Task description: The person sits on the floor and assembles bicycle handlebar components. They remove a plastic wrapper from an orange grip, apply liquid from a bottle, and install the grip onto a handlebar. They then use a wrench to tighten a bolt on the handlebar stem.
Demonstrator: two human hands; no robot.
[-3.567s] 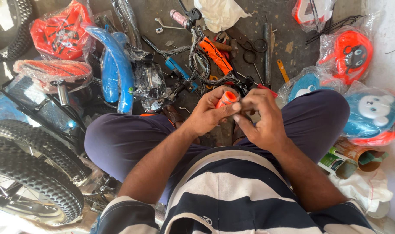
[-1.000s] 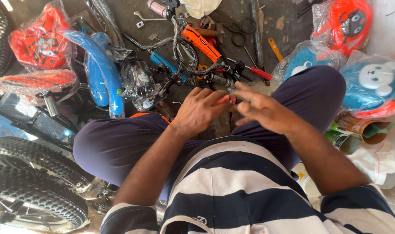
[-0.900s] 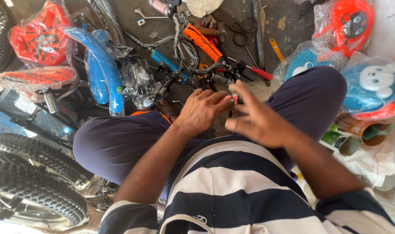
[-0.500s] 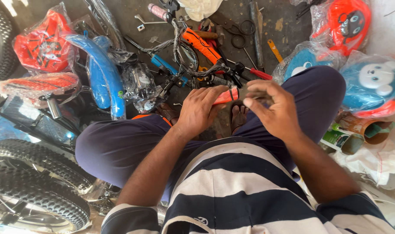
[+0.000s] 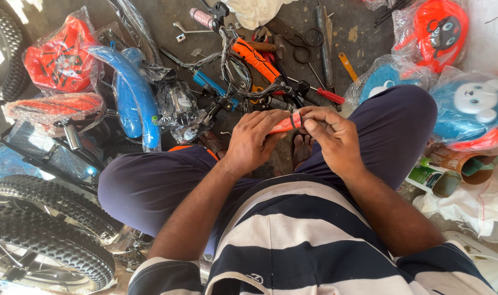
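Back together over the lap: left hand (image 5: 255, 141) wrapped around the orange grip (image 5: 286, 123), right hand (image 5: 332, 136) pinching its banded end — apart 1 second ago. Beyond both hands, a blue fender (image 5: 133, 98), then red-handled screwdriver (image 5: 321, 92).

You sit on a dirty grey floor (image 5: 363, 27). Past your hands lie a red-handled screwdriver (image 5: 321, 93), scissors (image 5: 306, 41) and an orange bike grip (image 5: 255, 57). Off to the left of your left hand (image 5: 254, 142) lie a blue mudguard (image 5: 134, 93) and two knobbly tyres (image 5: 47, 229). Right of your right hand (image 5: 330, 139) sits a blue face-shaped toy part in plastic (image 5: 470, 109).
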